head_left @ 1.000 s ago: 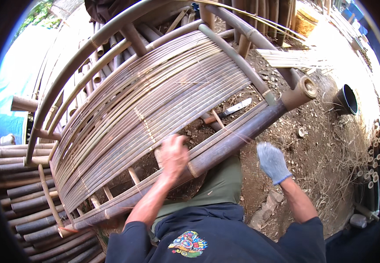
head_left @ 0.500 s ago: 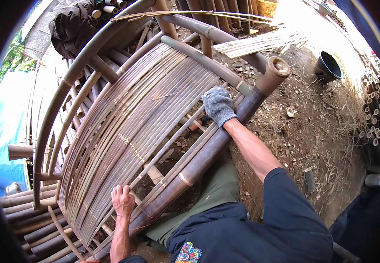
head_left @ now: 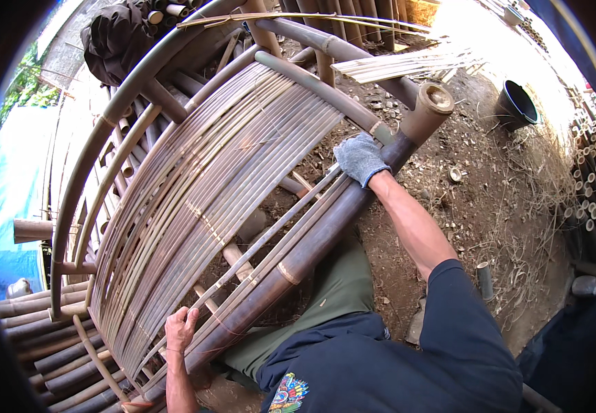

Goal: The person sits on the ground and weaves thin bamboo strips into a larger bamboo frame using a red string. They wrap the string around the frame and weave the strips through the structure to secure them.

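A large curved bamboo bench frame (head_left: 285, 272) lies in front of me, its surface made of rows of thin bamboo slats (head_left: 236, 175). One slat (head_left: 270, 234) sits apart from the woven rows, crossing the gap near the thick dark front pole. My right hand (head_left: 361, 158), in a grey knit glove, is closed round the far right end of this slat, close to the corner post. Bare, my left hand (head_left: 179, 330) has its fingers curled at the lower left stretch of the same slat, thumb raised. Its fingertips are partly hidden.
A corner post (head_left: 432, 113) and curved armrest (head_left: 81, 172) rise from the frame. Split bamboo strips (head_left: 408, 63) rest at the back. A black bucket (head_left: 514, 107) stands on the dirt floor, right. Cut bamboo poles lie stacked at left (head_left: 57, 344) and right (head_left: 590, 172).
The loose slat has shifted away from the woven rows toward the front pole, widening the gap. My right hand moved right and slightly down; my left hand slid down and left, thumb now lifted.
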Demonstrator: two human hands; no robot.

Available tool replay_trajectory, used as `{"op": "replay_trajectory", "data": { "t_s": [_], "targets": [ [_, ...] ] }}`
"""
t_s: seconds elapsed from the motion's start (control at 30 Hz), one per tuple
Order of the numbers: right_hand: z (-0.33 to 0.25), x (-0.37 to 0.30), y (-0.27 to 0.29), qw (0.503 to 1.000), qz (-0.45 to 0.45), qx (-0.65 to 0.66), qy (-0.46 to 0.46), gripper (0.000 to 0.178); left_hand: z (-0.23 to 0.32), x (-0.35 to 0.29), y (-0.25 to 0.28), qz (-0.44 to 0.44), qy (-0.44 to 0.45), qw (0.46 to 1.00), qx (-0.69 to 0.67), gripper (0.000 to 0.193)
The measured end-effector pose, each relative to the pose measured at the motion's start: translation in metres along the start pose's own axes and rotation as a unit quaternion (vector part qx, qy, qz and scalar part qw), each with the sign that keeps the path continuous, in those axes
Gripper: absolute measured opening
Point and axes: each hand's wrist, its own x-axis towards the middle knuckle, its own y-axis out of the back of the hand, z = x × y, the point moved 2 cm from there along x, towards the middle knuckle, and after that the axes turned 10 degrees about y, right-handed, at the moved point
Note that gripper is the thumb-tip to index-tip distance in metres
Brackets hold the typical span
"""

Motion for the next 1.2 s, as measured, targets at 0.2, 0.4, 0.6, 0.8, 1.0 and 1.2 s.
{"op": "replay_trajectory", "data": {
  "t_s": [0.2, 0.4, 0.6, 0.8, 1.0, 1.2],
  "targets": [
    [-0.004, -0.003, 0.012, 0.998, 0.044, 0.011, -0.036, 0.031, 0.017, -0.002, -0.016, 0.004, -0.019, 1.000, -0.019, 0.054],
    [-0.022, -0.010, 0.041, 0.988, 0.141, -0.064, -0.027, 0.029, 0.041, 0.008, -0.044, -0.004, 0.008, 0.996, -0.083, 0.046],
    [-0.004, -0.078, 0.086, 0.925, 0.355, 0.131, -0.022, 0.011, 0.113, 0.004, -0.057, 0.134, -0.133, 0.977, 0.096, 0.060],
    [-0.015, -0.173, 0.277, 0.941, 0.147, 0.302, -0.026, 0.022, 0.290, 0.039, -0.072, 0.096, -0.351, 0.917, -0.166, 0.077],
    [0.053, -0.261, 0.353, 0.925, 0.116, 0.328, -0.151, 0.023, 0.445, 0.075, -0.068, -0.102, -0.370, 0.878, -0.286, 0.035],
    [0.074, -0.120, 0.220, 0.954, 0.229, 0.137, -0.138, 0.021, 0.339, 0.163, -0.099, 0.101, -0.128, 0.951, -0.262, 0.021]
  ]
}}
